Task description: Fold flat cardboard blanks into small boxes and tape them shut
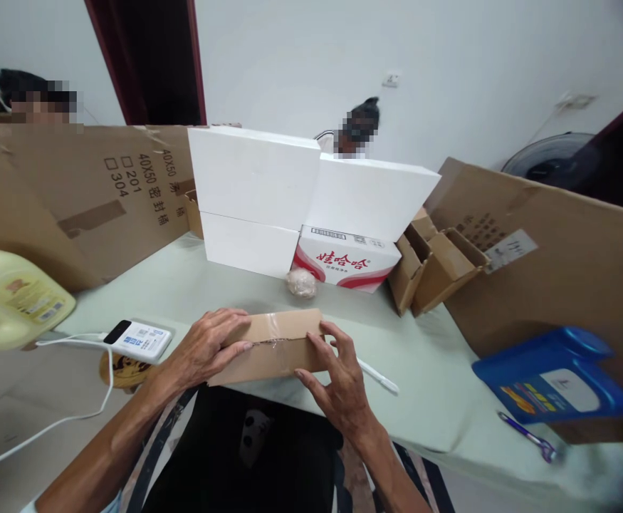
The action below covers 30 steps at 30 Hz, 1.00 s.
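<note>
A small brown cardboard box (284, 356) lies at the near edge of the table, a strip of clear tape crossing the seam between its flaps. My left hand (209, 349) grips its left end, thumb on top near the seam. At the right end, my right hand (340, 377) holds the box between thumb and curled fingers. Just beyond that hand is a slim white stick-like tool (378, 376), its near part hidden behind the fingers. A crumpled ball of clear plastic or tape (302, 283) sits behind the box.
White boxes (252, 174) and a red-and-white carton (346, 260) stand at the back. Open cardboard boxes (444, 267) lean at right, near a blue bottle (551, 374) and a purple-handled tool (527, 434). At left are a yellow jug (17, 299) and a corded white device (137, 339). Two people sit beyond.
</note>
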Motion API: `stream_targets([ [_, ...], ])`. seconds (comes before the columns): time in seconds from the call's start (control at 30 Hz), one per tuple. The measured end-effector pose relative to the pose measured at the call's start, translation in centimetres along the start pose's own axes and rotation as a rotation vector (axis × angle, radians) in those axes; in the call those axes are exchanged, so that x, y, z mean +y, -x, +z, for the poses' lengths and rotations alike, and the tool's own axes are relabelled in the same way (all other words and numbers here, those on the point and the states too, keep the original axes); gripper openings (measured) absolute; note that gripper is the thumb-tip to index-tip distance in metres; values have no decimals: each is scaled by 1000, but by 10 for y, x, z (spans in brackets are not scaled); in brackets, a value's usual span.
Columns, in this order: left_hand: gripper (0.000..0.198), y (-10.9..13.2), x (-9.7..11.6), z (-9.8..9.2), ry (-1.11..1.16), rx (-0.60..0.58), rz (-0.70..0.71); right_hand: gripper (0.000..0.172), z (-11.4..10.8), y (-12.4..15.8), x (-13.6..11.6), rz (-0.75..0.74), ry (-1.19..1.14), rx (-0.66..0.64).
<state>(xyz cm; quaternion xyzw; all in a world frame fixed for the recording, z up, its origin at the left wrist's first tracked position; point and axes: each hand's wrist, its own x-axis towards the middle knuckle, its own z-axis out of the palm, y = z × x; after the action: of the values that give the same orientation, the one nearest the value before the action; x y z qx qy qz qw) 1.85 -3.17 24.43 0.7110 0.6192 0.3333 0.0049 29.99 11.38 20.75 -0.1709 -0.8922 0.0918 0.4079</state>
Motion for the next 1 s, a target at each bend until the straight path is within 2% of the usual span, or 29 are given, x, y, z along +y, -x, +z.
stream_targets([
  [0.3, 24, -3, -5, 1, -116, 63, 120, 62, 11, 5, -6, -76, 45, 98],
  [0.4, 25, -3, -5, 0, -126, 45, 120, 65, 13, 6, -8, -76, 50, 125],
  [0.5, 25, -2, -4, -3, -119, 3, 93, 66, 12, 6, -10, -74, 63, 139],
  [0.73, 23, -7, 2, -8, 42, -98, -20, 51, 6, -2, -12, -60, 47, 116],
  [1.0, 22, -16, 10, -15, 187, -114, -110, 48, 7, -8, -13, -59, 60, 92],
])
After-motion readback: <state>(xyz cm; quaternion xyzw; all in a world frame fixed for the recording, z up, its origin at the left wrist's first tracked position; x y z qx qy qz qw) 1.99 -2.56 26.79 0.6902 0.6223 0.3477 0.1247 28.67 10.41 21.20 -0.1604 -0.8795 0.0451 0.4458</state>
